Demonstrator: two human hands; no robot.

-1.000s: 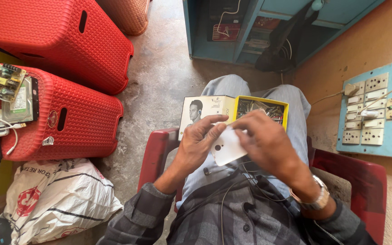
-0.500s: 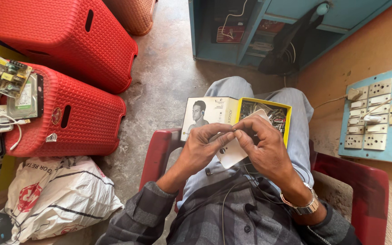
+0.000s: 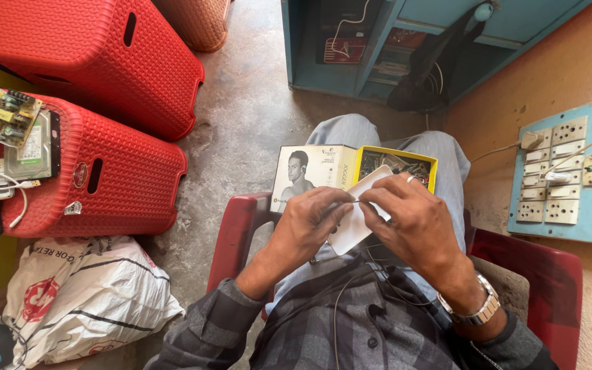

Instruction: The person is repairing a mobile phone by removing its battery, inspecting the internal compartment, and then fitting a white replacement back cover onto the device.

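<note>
Head view, looking down on a seated person's lap.

1. Left hand [image 3: 307,223]: grip closed, fingertips pinching one end of a thin metal pin or wire [image 3: 351,201]; which of the two cannot be told.
2. Right hand [image 3: 416,223]: grip closed on the other end of that pin, a ring on one finger, a silver metal wristwatch [image 3: 477,312] at the wrist.
3. Flat white rounded-corner plastic device [image 3: 358,216]: lies across the lap beneath both hands, partly covered by them; whether a hand also clamps it cannot be told.
4. Change against half a second ago: the fingertips, then bunched together over the white device, now stand slightly apart with the pin stretched between them. Judgement: the fine tool is being readied or straightened over the device.
5. Open yellow-lined cardboard box of small parts [image 3: 395,164]: on the knees at 12 o'clock of the hands, its printed flap at 11 o'clock.
6. Red plastic chair [image 3: 238,233]: under the person.
7. Red woven-pattern plastic stools [image 3: 118,171]: at 9 to 10 o'clock, bearing green circuit boards [image 3: 8,116].
8. Blue wall-mounted switchboard [image 3: 563,178]: at 3 o'clock.
9. White printed sack [image 3: 77,294]: on the floor at 8 o'clock.
</note>
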